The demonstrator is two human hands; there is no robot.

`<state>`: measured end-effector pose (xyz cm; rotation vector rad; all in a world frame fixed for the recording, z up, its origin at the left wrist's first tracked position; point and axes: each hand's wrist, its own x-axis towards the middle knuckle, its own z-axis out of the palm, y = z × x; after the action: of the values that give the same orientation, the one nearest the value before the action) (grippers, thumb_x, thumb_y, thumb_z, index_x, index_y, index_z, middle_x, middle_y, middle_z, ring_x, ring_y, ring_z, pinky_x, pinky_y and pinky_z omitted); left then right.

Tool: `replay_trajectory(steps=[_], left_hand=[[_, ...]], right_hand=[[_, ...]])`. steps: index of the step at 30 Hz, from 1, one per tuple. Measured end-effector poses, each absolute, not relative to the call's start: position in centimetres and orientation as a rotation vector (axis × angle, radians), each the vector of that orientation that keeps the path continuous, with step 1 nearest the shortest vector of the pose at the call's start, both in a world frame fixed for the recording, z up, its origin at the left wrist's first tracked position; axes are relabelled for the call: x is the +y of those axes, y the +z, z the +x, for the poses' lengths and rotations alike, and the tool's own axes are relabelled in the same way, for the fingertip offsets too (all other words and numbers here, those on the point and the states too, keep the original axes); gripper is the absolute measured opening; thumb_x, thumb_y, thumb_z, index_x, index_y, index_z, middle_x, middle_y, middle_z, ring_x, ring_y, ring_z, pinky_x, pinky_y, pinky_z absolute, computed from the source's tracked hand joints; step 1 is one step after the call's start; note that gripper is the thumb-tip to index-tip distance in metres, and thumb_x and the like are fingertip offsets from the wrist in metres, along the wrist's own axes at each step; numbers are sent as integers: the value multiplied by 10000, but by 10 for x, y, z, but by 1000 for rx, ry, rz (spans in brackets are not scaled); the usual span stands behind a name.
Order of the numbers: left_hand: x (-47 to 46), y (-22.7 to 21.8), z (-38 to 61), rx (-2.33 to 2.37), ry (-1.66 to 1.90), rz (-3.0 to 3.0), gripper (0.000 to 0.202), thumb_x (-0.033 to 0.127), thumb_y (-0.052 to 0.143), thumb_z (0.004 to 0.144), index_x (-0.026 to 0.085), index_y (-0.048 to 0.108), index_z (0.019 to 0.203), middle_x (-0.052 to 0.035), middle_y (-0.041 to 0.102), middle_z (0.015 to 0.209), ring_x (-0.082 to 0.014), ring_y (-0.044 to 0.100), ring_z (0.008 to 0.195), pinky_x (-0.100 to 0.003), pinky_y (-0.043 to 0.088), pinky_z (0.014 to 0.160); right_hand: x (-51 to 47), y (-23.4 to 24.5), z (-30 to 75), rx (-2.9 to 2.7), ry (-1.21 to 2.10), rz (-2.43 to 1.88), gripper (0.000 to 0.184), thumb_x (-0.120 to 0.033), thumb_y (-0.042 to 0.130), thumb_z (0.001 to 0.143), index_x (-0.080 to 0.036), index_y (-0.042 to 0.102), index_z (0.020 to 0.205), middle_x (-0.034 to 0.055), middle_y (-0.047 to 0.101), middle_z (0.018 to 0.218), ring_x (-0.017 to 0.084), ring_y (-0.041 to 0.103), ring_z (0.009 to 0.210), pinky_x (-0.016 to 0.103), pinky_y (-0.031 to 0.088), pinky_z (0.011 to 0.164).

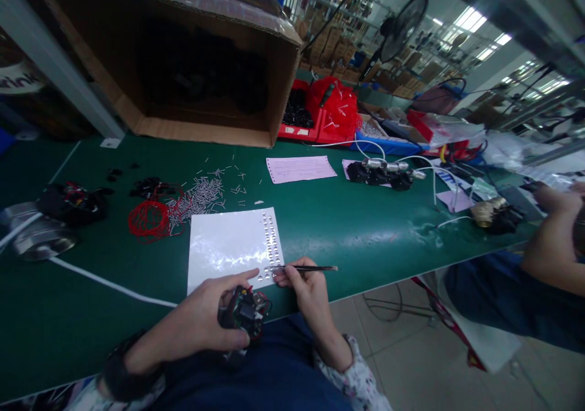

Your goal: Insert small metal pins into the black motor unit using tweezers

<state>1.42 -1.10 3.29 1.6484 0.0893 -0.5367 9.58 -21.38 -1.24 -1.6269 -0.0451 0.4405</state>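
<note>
My left hand (208,319) is closed around a small black part with red wires (244,311), held just over the near edge of the green table (347,228). My right hand (307,286) pinches thin tweezers (305,268), whose tip rests at the lower rows of small shiny stickers (270,246) on a white sheet (223,247). The sheet lies flat right in front of me.
A red wire coil (148,219) and several loose metal pins (203,192) lie left of the sheet. A big open cardboard box (192,63) stands behind, with red bins (315,115) beside it. Pink papers (300,168) and black assemblies (381,172) lie further right. A co-worker's arm (551,240) is at right.
</note>
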Motion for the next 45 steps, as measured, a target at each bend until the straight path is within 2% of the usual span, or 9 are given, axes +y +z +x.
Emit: replay_trajectory(steps=[3,7,12,15,19,24,31,38,45], left_hand=[[-10,35,14,102,-512,1546,718,225,708,607,232,493,1292,-36,622,1196,-220,624,990,-277,499,824],[1,57,3,199,-329,1448,583,361,690,578,162,584,1116,-58,688,967,-252,645,874,-307,514,759],[18,101,-20,515,90,1751,641,392,743,522,250,555,1118,-32,682,978,-259,647,841,-327,525,745],[20,108,-20,607,250,1945,662,357,800,516,276,546,1122,-21,660,1016,-257,640,868,-337,530,773],[18,85,-5,487,399,1952,614,294,799,599,271,517,1144,-25,617,1116,-244,611,1000,-384,496,916],[13,46,7,380,476,2005,638,194,810,621,265,497,1173,-39,578,1183,-262,549,1122,-470,397,1031],[5,27,8,393,498,1923,681,125,844,578,267,502,1150,-26,563,1151,-238,556,1077,-379,448,940],[7,21,6,392,477,1918,696,167,852,593,282,484,1172,-25,550,1164,-243,551,1081,-391,436,933],[8,21,7,383,489,1929,716,156,859,581,289,476,1172,-20,550,1151,-237,550,1070,-386,433,921]], right_hand=[[-214,-12,95,-48,426,-1636,334,-476,621,837,-149,556,820,75,704,724,187,677,651,293,548,633],[-212,-10,92,-30,410,-1576,351,-487,662,803,-159,546,844,65,709,735,181,691,687,259,553,628],[-213,-11,87,14,404,-1498,362,-465,711,771,-153,544,849,90,724,795,195,707,729,241,567,622],[-215,-7,92,90,447,-1396,393,-450,763,724,-150,541,848,112,729,835,219,714,754,237,579,609],[-201,15,106,170,535,-1153,392,-378,840,647,-149,579,831,88,727,798,207,712,755,221,581,612],[-158,48,106,98,734,-942,314,-310,874,598,-157,636,734,38,701,744,174,687,808,238,559,724],[-132,44,96,-9,626,-1078,292,-343,846,618,-164,650,738,74,721,857,185,641,843,302,469,807],[-130,43,96,-19,629,-1124,300,-349,845,605,-163,642,724,64,719,816,174,623,773,308,449,777],[-129,46,94,-59,607,-1152,277,-356,823,635,-164,651,734,56,709,823,196,615,813,341,434,812]])
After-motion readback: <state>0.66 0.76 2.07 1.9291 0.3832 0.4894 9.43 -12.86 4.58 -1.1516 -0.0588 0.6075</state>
